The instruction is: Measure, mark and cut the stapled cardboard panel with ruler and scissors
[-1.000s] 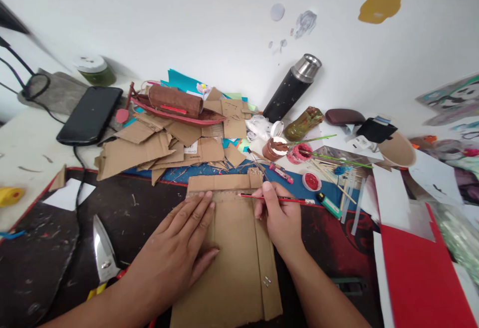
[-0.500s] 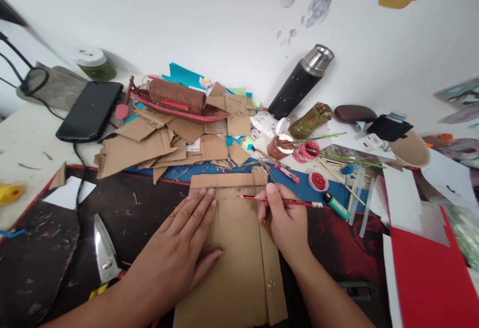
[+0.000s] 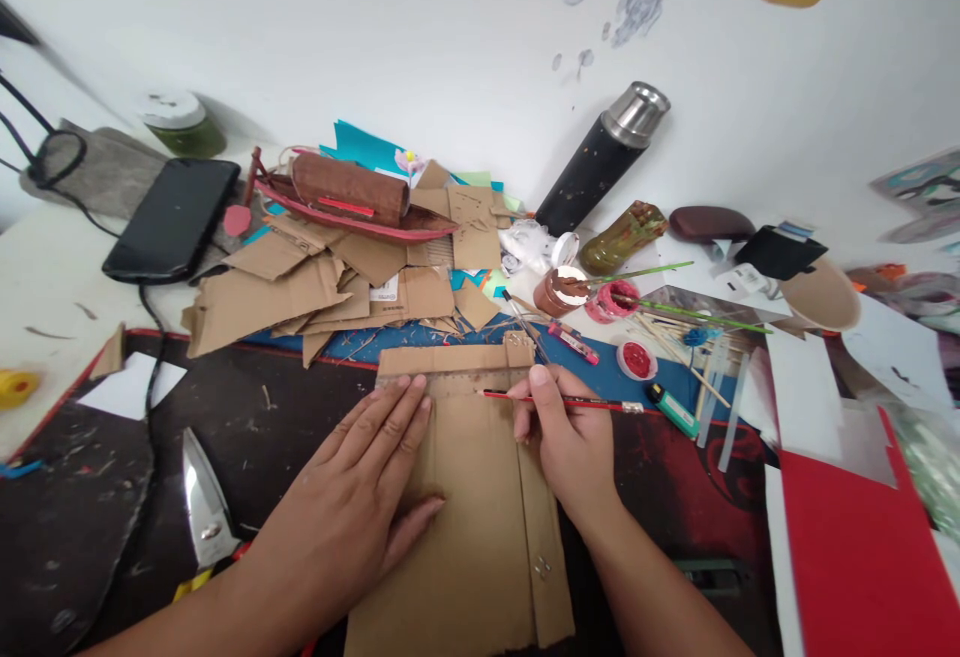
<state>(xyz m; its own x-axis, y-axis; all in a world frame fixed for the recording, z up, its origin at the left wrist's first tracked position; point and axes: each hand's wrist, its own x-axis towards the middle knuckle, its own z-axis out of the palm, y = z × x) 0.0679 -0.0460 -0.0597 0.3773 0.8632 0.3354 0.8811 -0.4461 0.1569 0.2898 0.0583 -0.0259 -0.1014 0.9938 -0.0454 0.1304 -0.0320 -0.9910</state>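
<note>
A long piece of brown cardboard [image 3: 472, 497] lies on the dark mat in front of me. Across its upper part runs a clear ruler [image 3: 465, 384]. My left hand [image 3: 367, 482] lies flat on the cardboard, fingers stretched out, the fingertips pressing the ruler's left end. My right hand [image 3: 566, 432] pinches a red and black pencil [image 3: 577, 402], its tip pointing left just below the ruler. Whether the tip touches the cardboard I cannot tell. The right fingers also rest by the ruler's right end.
Scissors [image 3: 206, 507] lie beside my left forearm. Behind are cardboard scraps [image 3: 262, 302], a model boat [image 3: 352, 199], a black flask [image 3: 600, 162] and open paint jars [image 3: 561, 292]. A green lighter-like object [image 3: 673, 411] and a red sheet [image 3: 847, 547] lie to the right.
The whole view has shifted slightly. Both hands, the ruler and the pencil keep nearly the same places on the cardboard.
</note>
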